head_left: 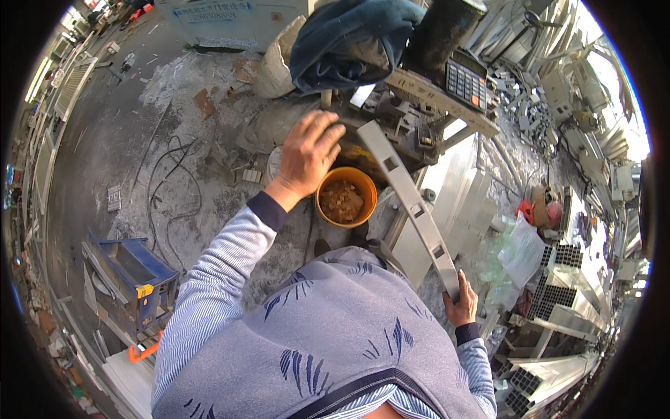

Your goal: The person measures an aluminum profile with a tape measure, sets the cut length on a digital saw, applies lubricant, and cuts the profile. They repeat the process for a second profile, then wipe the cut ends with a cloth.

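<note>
My right hand is closed around the lower end of a long silver metal profile with several rectangular cutouts along it. The profile slants up and to the left, its far end near the low workbench. My left hand is raised with its fingers stretched out and holds nothing. It hovers just left of the profile's far end, apart from it. Below and right of that hand stands an orange bucket with brownish rubble inside.
On the bench ahead lie a dark blue cloth, a black cylinder and a calculator. A blue machine stands at left near a black cable. Stacked square tubes and metal offcuts fill the right side.
</note>
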`<action>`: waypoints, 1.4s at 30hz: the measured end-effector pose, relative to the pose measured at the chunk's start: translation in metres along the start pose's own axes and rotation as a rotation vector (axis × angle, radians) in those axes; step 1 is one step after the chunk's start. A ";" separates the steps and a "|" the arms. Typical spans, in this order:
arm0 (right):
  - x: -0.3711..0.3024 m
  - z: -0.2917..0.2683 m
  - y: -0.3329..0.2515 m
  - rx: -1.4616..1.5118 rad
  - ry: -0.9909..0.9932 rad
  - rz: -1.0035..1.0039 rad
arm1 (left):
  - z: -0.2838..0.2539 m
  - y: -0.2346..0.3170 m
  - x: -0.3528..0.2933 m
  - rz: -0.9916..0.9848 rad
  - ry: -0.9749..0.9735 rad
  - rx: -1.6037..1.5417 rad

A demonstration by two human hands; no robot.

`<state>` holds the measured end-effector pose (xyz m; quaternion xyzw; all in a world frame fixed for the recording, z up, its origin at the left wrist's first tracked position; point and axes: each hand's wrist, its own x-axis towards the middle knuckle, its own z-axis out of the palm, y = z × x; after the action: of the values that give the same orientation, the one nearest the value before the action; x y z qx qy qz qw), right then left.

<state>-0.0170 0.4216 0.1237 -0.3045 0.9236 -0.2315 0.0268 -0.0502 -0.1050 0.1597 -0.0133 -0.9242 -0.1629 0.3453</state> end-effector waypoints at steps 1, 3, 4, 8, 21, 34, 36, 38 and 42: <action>-0.010 -0.005 -0.008 0.036 0.008 0.002 | 0.005 0.009 -0.014 0.044 -0.089 -0.017; -0.011 -0.011 -0.021 0.068 -0.102 0.028 | 0.013 0.020 -0.040 0.122 -0.315 -0.044; -0.004 -0.013 -0.026 0.082 -0.135 0.012 | 0.016 0.023 -0.051 0.190 -0.405 0.012; 0.055 -0.019 -0.030 0.292 -0.440 0.103 | 0.017 0.002 -0.069 0.172 -0.456 0.124; 0.280 0.097 0.070 1.145 -0.285 0.803 | -0.092 -0.064 -0.090 -1.075 -1.210 -0.709; 0.295 0.232 0.154 0.435 -0.285 0.117 | -0.122 -0.068 -0.137 -1.280 -0.894 -0.951; 0.297 0.242 0.154 0.487 -0.267 0.002 | -0.122 -0.067 -0.144 -1.322 -0.837 -0.977; 0.301 0.243 0.145 0.429 -0.314 -0.092 | -0.121 -0.068 -0.149 -1.335 -0.813 -1.022; 0.306 0.235 0.100 1.846 -0.261 0.809 | -0.118 -0.071 -0.158 -1.372 -0.785 -1.069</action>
<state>-0.2762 0.2199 -0.1017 0.1475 0.4077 -0.7927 0.4284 0.1354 -0.1948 0.1212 0.3220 -0.5838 -0.7146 -0.2119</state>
